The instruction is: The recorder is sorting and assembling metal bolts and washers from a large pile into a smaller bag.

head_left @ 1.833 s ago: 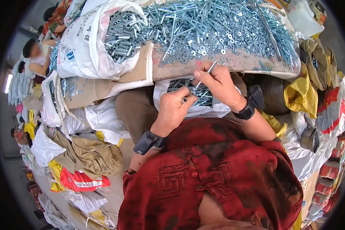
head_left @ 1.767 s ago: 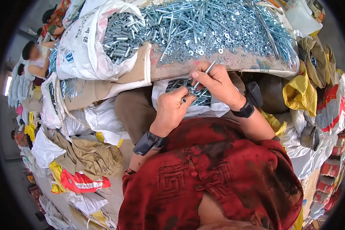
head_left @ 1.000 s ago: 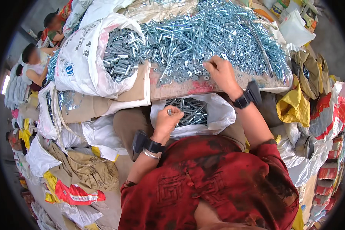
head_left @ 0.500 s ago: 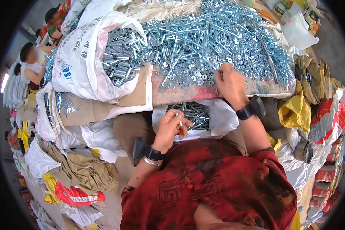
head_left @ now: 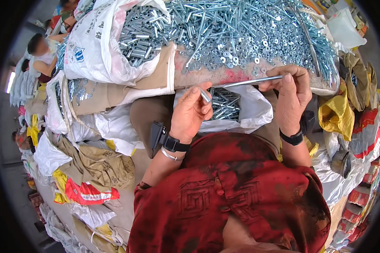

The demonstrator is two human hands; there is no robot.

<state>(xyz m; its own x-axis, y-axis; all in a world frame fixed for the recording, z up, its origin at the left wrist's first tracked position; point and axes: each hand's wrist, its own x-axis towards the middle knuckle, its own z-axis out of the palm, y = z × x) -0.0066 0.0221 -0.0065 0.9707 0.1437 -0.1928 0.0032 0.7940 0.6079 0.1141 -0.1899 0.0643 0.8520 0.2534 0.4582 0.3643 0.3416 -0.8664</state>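
My left hand (head_left: 189, 110) pinches a short shiny metal sleeve (head_left: 205, 96) between thumb and fingers. My right hand (head_left: 292, 92) grips a long thin metal bolt (head_left: 253, 81) near one end. The bolt lies almost level and points left, its far tip close to the sleeve; whether they touch I cannot tell. Below both hands, an open white bag (head_left: 259, 113) in my lap holds a heap of metal bolts (head_left: 224, 103). In front, the worktop (head_left: 204, 78) carries loose washers (head_left: 236, 58) and a pile of long bolts (head_left: 211, 21).
A white woven sack (head_left: 93, 55) on the worktop spills metal sleeves (head_left: 141, 44). Brown cloth sacks (head_left: 99, 166) lie at the left, with a yellow bag (head_left: 335, 116) and a metal tin (head_left: 342, 163) at the right. Another person (head_left: 42, 57) sits at the far left.
My right hand has come back from the washers on the worktop and now holds the long bolt out toward my left hand. The view has shifted, with the worktop higher in it.
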